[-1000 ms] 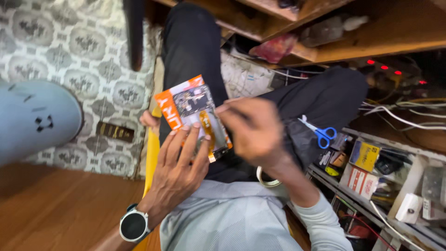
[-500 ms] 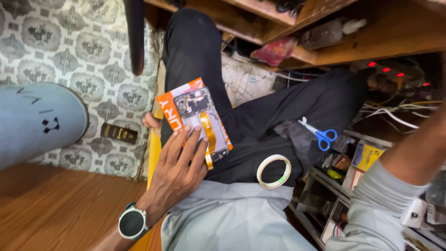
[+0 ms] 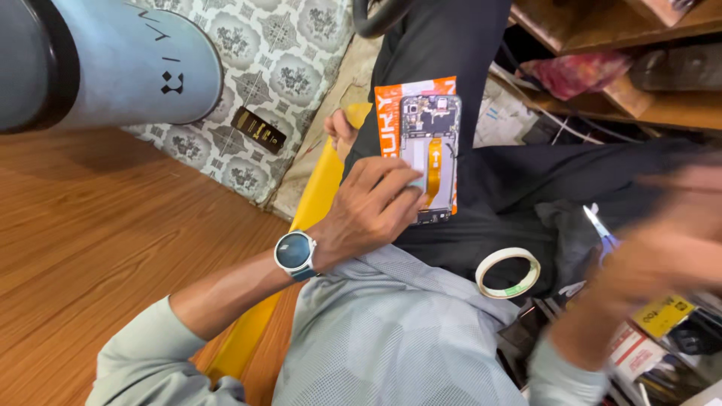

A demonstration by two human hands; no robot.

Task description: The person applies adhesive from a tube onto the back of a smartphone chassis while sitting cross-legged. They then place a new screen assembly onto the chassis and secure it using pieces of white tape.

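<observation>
Your left hand (image 3: 372, 207) is still pinning the opened phone (image 3: 430, 154) on its orange card (image 3: 392, 120) against your lap, while your right hand (image 3: 662, 248), now pulled away and blurred, is reaching toward the scissors (image 3: 602, 228), its grip unclear.

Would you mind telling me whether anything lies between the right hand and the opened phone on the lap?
Nothing visible does. The blurred right hand is off to the side near the tape roll; only dark trouser cloth separates it from the opened phone, which the left hand steadies.
</observation>
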